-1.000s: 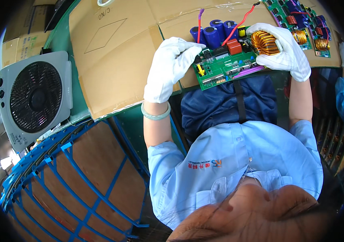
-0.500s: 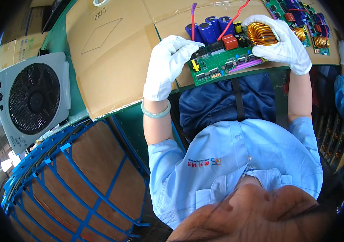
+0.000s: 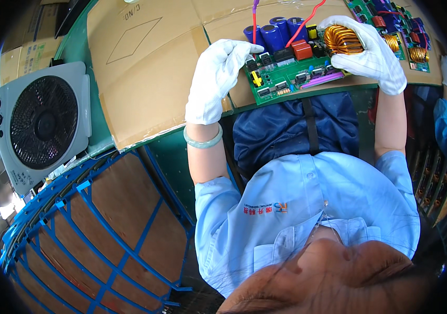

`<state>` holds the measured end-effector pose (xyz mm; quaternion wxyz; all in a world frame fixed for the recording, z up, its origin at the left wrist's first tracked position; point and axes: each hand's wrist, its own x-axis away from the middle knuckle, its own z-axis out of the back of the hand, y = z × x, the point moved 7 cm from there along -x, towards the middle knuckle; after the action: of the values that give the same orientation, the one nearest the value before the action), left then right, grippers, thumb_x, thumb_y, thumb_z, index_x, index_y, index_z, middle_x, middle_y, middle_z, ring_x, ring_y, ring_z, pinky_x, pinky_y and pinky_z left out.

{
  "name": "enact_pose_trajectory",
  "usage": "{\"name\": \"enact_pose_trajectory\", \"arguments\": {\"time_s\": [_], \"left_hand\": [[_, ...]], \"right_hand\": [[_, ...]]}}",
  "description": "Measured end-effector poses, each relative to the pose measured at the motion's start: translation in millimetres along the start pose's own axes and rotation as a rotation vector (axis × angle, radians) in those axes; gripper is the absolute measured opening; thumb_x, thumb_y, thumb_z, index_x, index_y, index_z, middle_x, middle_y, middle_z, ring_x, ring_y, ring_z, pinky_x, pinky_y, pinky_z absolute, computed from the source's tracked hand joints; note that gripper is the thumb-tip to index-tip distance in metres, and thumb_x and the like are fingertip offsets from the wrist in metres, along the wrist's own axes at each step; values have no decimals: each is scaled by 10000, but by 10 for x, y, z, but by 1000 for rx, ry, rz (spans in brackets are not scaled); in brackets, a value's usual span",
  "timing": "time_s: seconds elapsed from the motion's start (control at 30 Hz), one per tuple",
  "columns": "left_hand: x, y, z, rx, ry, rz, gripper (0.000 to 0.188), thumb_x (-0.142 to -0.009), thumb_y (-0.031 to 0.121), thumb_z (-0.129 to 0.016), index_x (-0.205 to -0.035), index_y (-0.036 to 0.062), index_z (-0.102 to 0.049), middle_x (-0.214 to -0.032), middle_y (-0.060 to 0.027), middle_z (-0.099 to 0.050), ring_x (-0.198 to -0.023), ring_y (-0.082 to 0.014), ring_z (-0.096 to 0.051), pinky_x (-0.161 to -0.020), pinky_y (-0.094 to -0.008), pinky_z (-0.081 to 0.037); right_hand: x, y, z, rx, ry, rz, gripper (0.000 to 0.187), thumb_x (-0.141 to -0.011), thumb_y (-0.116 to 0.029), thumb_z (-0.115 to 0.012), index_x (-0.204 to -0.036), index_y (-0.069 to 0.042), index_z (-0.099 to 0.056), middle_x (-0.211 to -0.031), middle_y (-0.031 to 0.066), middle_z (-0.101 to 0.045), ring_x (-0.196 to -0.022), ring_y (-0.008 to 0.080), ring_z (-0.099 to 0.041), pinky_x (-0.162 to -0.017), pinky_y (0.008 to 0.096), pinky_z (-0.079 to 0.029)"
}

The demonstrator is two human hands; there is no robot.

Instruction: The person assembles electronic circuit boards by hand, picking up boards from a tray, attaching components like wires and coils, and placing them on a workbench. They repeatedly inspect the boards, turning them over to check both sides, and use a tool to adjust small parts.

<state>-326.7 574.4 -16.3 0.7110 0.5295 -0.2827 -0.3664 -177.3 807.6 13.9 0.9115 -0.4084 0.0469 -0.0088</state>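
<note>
coil (image 3: 343,40) shiny metal; capacitors (image 3: 272,37) glossy plastic; cardboard (image 3: 150,94) matt

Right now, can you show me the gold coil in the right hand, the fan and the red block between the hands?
Gold coil (image 3: 341,41): head view, middle of its windings.
Fan (image 3: 45,123): head view, middle of its grille.
Red block (image 3: 302,49): head view, its middle.

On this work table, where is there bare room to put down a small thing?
Widest: the cardboard between the fan and the left hand. Narrower: the green strip between fan and cardboard. Crowded: the right side, where the right hand curls around the copper coil on the circuit board, with more boards just beyond.
</note>
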Motion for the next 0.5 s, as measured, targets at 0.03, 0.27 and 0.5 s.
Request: {"name": "enact_pose_trajectory", "arguments": {"time_s": [0.03,0.27,0.5], "left_hand": [[3,15,-6,4,1,20,334,-1026,288,-604,-1060,-23,-723,-1060,-105,-749,-932,-165,-647,-880,-302,-500],[18,55,-15,-161,-13,-51,324,-1026,269,-585,-1082,-17,-728,-1009,-91,-745,-905,-148,-648,-869,-288,-499],[90,623,-69,-417,81,-243,657,-750,420,-834,-1298,101,-662,-1292,-145,-640,-1162,-267,-602,-972,-384,-501]], "right_hand": [[-2,-12,-8,-4,-3,-4,549,-764,-228,-801,-1240,-34,-609,-1181,90,-675,-1065,176,-646,-994,323,-496],[-13,-38,-6,-60,-13,-17,541,-768,-210,-800,-1245,-42,-608,-1171,82,-673,-1055,171,-643,-998,321,-494],[-86,-72,31,-47,-25,-53,500,-790,-191,-791,-1233,-40,-612,-1140,70,-671,-1034,163,-631,-999,321,-488]]}}
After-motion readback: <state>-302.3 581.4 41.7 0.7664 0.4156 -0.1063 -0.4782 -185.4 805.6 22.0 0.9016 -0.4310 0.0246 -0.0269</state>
